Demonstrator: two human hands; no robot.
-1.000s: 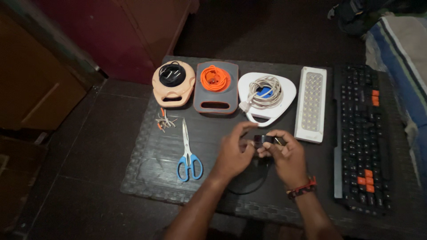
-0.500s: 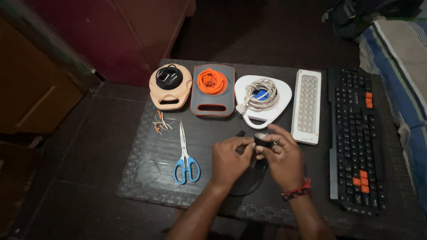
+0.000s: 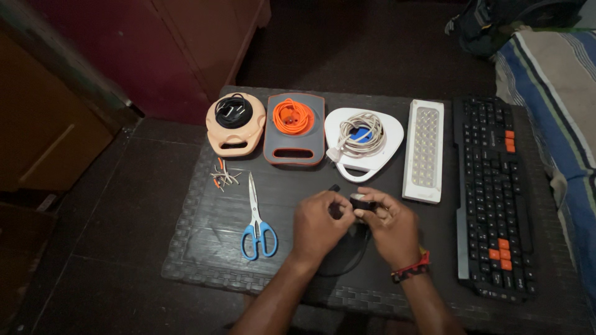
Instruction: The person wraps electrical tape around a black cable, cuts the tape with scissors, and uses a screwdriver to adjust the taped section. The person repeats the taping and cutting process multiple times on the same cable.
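Observation:
Both my hands meet over the middle of a dark woven table (image 3: 205, 260). My left hand (image 3: 318, 224) and my right hand (image 3: 390, 227) pinch a small black plug-like piece with a pale band (image 3: 360, 201) between their fingertips. A black cable (image 3: 347, 263) loops down from it onto the table beneath my wrists. A red and black band sits on my right wrist. Blue-handled scissors (image 3: 256, 220) lie just left of my left hand.
Along the back stand a peach cable reel (image 3: 234, 124), a grey and orange reel (image 3: 294, 127) and a white reel with grey cord (image 3: 362, 139). A white lamp panel (image 3: 424, 151) and a black keyboard (image 3: 493, 192) lie right. Small wire offcuts (image 3: 222, 175) lie near the scissors. A striped blanket (image 3: 568, 111) borders the right.
My hands have stayed together on the small black piece, fingers shifting slightly around it. The head camera drifted, so the table's things sit a little differently in view.

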